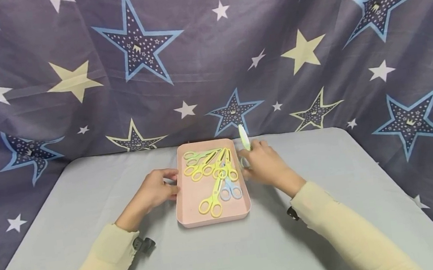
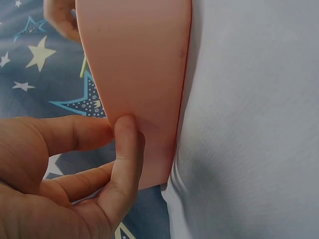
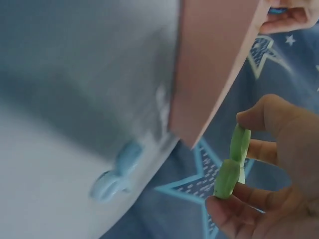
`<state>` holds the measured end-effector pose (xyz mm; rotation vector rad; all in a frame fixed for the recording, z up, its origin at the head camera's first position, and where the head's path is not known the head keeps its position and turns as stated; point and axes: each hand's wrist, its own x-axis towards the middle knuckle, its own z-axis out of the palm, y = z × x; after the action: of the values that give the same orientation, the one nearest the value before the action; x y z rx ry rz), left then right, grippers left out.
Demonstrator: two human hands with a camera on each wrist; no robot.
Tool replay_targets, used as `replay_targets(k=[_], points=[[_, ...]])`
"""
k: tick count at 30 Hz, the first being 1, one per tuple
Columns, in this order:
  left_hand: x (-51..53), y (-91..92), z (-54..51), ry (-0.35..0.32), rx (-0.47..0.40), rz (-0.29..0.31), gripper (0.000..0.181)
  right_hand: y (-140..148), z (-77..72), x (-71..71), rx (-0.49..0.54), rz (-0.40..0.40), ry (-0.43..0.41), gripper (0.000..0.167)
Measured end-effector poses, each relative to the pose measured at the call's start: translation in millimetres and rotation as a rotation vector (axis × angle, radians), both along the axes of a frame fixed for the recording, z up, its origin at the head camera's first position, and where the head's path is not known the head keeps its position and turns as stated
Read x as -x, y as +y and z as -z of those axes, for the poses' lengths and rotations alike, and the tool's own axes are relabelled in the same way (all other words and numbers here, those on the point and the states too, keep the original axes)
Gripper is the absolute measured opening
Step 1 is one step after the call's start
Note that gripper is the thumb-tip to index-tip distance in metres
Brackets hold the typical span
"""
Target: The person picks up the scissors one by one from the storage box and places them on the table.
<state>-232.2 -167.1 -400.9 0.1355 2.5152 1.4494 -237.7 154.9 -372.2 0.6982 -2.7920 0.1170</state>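
Can't read a single word, brand name or number anywhere in these shots. Closest thing to signs is the little crown emblems printed inside the dotted stars on the backdrop cloth (image 1: 201, 66). In the head view there's a pale yellowish crown (image 1: 136, 49) upper left of centre, another crown emblem (image 1: 375, 7) at upper right, a whitish crown (image 1: 232, 111) mid-frame, and one more crown print (image 1: 410, 122) toward the right edge. Left wrist view gets a partial crown mark (image 2: 97, 103) left of centre. No lettering goes with any of them.
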Motion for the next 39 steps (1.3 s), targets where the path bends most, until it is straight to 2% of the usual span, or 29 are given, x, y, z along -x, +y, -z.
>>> replay_targets(k=[8, 13, 23, 30, 39], points=[[0.4, -0.5, 0.6, 0.006, 0.01, -0.001, 0.059, 26, 14.6, 9.3, -0.037, 0.055, 0.055, 0.043], [0.8, -0.9, 0.1, 0.013, 0.003, 0.002, 0.059, 36, 20.6, 13.1, -0.049, 0.091, 0.037, 0.025], [0.1, -1.2, 0.3, 0.019, -0.008, 0.008, 0.059, 56, 29.7, 20.8, -0.074, 0.121, -0.009, 0.025], [1.0, -1.5, 1.1, 0.011, -0.017, 0.009, 0.059, 69, 34.9, 27.8, -0.056, 0.147, -0.082, 0.036], [2.1, -1.2, 1.0, 0.006, -0.003, 0.003, 0.059, 84, 35.5, 33.3, 0.061, 0.146, -0.215, 0.043]])
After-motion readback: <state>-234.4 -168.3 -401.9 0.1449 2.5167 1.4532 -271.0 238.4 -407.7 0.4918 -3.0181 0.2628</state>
